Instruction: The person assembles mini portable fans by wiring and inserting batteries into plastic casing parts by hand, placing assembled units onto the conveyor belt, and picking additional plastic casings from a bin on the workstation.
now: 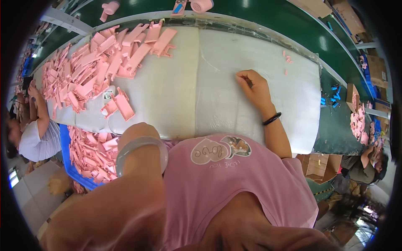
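My right hand (256,90) rests on the right half of the pale table covering with fingers curled in. Whatever those fingers hold, if anything, is hidden. A dark band circles that wrist. My left hand (140,130) is bent down at the table's near edge, its fingers out of sight behind the back of the hand. On that wrist sits a pale bangle (121,157). Just beyond the left hand lie a pink plastic housing (123,104) and a small white part (109,94). A large heap of similar pink housings (100,62) spreads over the table's far left.
A blue bin (65,146) full of pink parts stands below the table's left edge. Tiny pink pieces (287,58) lie at the far right. Past the table runs a green surface (234,10). Blue cylinders (335,96) and a cardboard box (320,167) are rightward. People sit on both sides.
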`<state>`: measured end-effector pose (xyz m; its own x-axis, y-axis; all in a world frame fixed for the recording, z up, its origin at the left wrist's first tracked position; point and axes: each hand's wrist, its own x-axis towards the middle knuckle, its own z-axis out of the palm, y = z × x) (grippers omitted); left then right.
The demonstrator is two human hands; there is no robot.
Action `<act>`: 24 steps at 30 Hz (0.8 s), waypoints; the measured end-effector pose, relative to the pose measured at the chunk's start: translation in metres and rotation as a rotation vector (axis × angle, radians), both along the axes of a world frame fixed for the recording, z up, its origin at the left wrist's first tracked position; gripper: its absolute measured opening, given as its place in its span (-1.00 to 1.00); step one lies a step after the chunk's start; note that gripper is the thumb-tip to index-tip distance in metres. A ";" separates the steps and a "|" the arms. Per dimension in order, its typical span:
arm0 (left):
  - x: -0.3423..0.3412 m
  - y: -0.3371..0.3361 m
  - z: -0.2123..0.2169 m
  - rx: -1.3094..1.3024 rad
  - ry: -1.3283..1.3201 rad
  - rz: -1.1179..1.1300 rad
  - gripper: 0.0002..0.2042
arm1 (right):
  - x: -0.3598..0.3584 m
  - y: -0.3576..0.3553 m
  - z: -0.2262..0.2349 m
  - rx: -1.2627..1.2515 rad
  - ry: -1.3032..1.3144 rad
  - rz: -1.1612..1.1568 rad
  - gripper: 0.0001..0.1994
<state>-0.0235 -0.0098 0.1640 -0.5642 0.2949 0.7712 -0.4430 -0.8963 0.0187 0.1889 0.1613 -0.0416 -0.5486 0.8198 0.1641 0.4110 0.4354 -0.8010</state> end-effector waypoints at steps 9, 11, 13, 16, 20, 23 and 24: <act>0.006 0.007 -0.005 -0.056 0.013 0.156 -0.72 | 0.000 0.002 -0.004 0.002 0.028 -0.006 -0.89; 0.005 0.010 -0.006 -0.067 0.013 0.207 -0.70 | -0.003 0.003 -0.002 0.009 0.034 0.015 -0.89; -0.007 -0.026 -0.001 -0.093 0.007 0.237 -0.68 | 0.001 0.001 0.002 -0.035 0.004 -0.007 -0.89; -0.001 -0.012 -0.005 -0.105 0.021 0.300 -0.65 | 0.002 -0.001 0.004 -0.019 -0.027 -0.021 -0.88; 0.005 -0.006 -0.009 -0.108 0.044 0.378 -0.61 | 0.000 -0.001 0.001 0.018 0.000 0.001 -0.89; 0.011 -0.007 -0.011 -0.153 0.024 0.425 -0.58 | -0.001 -0.001 0.004 -0.024 -0.010 -0.002 -0.89; -0.003 -0.017 -0.011 -0.171 0.018 0.439 -0.57 | -0.002 0.001 0.005 -0.011 -0.015 -0.004 -0.89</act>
<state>-0.0263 -0.0266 0.1531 -0.6507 0.1554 0.7433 -0.0208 -0.9821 0.1870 0.1866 0.1619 -0.0369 -0.5477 0.8237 0.1470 0.4248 0.4251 -0.7993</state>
